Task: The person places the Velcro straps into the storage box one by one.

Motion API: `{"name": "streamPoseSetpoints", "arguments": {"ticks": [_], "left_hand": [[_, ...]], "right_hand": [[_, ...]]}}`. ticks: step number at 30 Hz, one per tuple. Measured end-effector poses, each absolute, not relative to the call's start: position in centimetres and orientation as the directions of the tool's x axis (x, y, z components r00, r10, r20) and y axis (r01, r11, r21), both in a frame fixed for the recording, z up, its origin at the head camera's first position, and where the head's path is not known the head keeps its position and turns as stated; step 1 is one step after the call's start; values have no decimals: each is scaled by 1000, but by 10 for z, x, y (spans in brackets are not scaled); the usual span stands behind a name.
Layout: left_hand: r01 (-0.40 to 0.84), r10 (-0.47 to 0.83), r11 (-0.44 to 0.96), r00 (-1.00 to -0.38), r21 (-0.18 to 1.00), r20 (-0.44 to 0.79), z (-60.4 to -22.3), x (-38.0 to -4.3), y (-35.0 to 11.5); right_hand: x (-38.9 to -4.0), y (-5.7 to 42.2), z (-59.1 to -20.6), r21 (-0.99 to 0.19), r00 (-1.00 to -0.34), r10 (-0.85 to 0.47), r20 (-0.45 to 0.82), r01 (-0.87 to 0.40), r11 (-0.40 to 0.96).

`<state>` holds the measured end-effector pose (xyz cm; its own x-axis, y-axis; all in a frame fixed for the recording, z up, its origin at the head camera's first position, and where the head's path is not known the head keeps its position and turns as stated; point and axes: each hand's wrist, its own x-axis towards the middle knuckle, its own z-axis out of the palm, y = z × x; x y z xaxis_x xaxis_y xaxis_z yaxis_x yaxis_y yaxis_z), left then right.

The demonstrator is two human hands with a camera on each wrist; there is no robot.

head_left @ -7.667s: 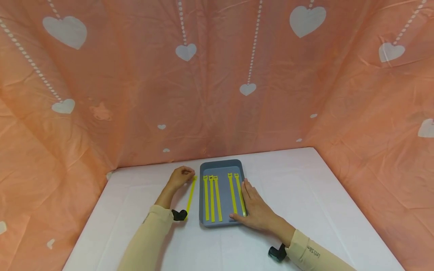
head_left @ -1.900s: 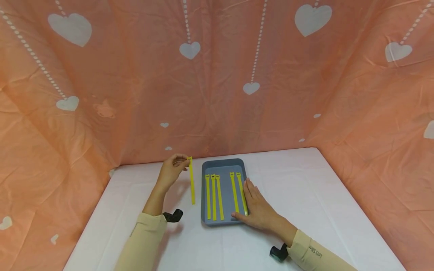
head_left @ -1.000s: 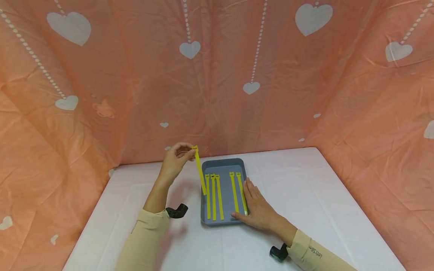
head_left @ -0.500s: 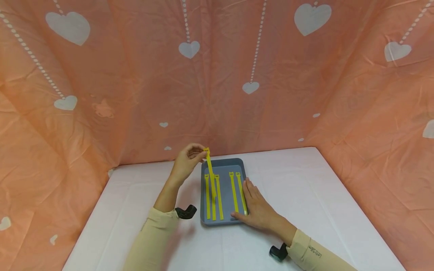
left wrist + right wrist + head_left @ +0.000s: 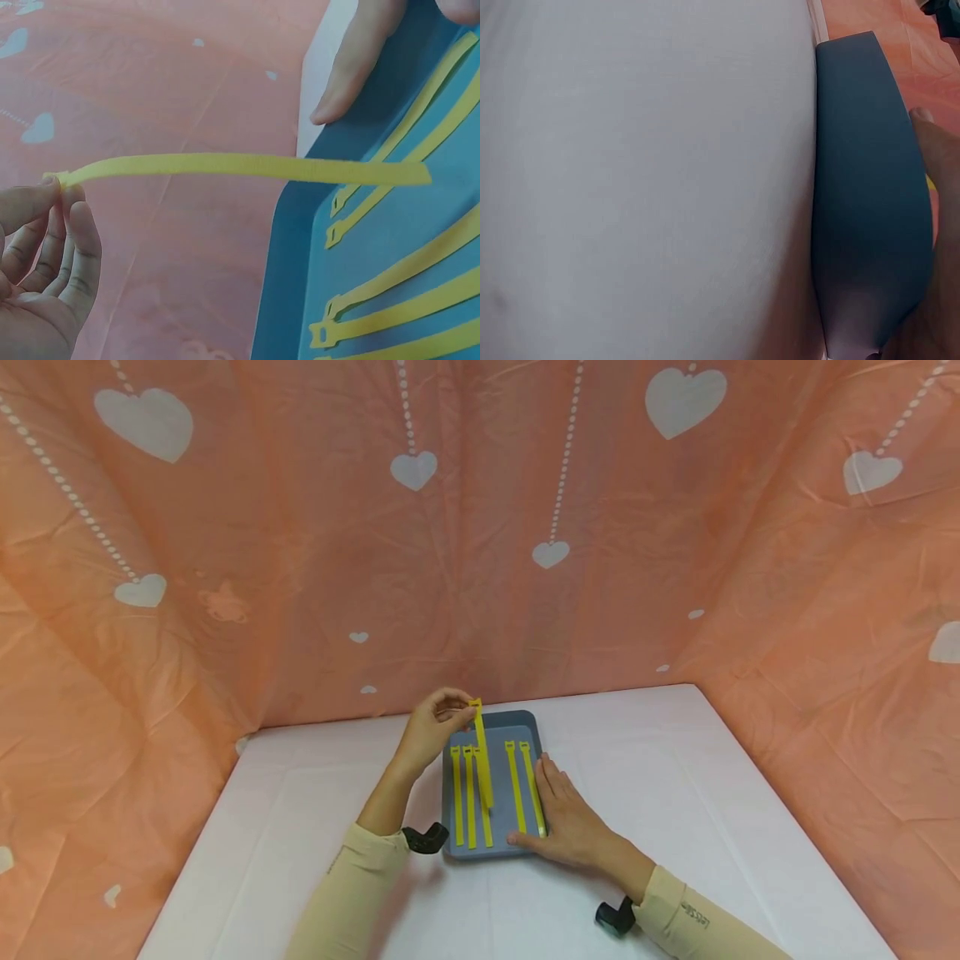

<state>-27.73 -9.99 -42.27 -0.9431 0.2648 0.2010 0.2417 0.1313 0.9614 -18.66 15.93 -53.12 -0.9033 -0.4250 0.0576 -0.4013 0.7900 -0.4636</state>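
My left hand [image 5: 431,731] pinches a yellow hook-and-loop cable tie [image 5: 482,756] by its slotted head. The tie hangs over the tray, above the third tie from the left; in the left wrist view its tail [image 5: 360,172] hangs inside the tray's outline. Three ties lie side by side in the tray's left half, among them the leftmost tie [image 5: 458,802]. Two more, including the rightmost tie [image 5: 532,785], lie in the right half. My right hand [image 5: 573,827] rests against the right side of the blue-grey tray [image 5: 498,719], fingers straight, thumb over its front right corner.
The tray stands on a white-covered table [image 5: 645,760]. An orange curtain [image 5: 480,610] with white hearts stands behind and at both sides. Small black cameras, such as the left wrist camera [image 5: 426,838], sit on both wrists.
My left hand has picked the cable tie up from the table left of the tray and carried it rightward over the tray. My right hand has stayed at the tray's side.
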Motion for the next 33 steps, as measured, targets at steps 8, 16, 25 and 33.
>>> {"name": "streamPoseSetpoints", "arguments": {"ticks": [8,16,25,33], "left_hand": [[224,278,137,-944,965,180,-432,-274,-90],[191,285,135,-947,972,146,-444,-276,-84],[177,276,165,-953,970,126,-460,-284,-79],[173,271,218,-956,960,111,-473,-291,-77]], "right_hand": [[-187,160,-532,-456,-903,-425,61,-404,793],[-187,160,-532,-454,-902,-426,68,-408,792],[-186,160,-531,-456,-901,-429,69,-411,790],[-186,161,-531,-451,-901,-429,64,-410,793]]}}
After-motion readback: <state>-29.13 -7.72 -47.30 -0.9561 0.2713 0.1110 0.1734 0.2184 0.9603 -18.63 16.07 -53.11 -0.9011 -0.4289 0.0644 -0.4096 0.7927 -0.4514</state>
